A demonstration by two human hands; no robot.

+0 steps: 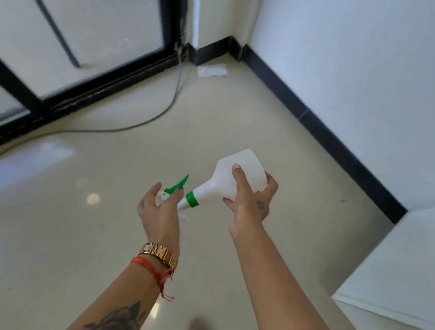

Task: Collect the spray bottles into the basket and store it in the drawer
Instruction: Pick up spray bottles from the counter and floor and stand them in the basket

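I see R hand [251,200] fingers wrapped round white plastic spray bottle w/ green collar [234,179], held above glossy cream floor [52,237]. L hand [158,206] fingers curl round its green trigger head [174,189].

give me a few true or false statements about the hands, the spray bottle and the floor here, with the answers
1. The right hand grips the white body of the spray bottle. True.
2. The bottle stands upright on the floor. False: it is held in the air, tilted, with its green collar pointing down and left.
3. The left hand is at the green trigger head of the bottle. True.
4. A basket sits on the floor beside the hands. False: no basket shows in this view.
5. A grey cable lies across the tiled floor near the glass door. True.
6. The left wrist is bare. False: it wears a gold watch and a red string bracelet.
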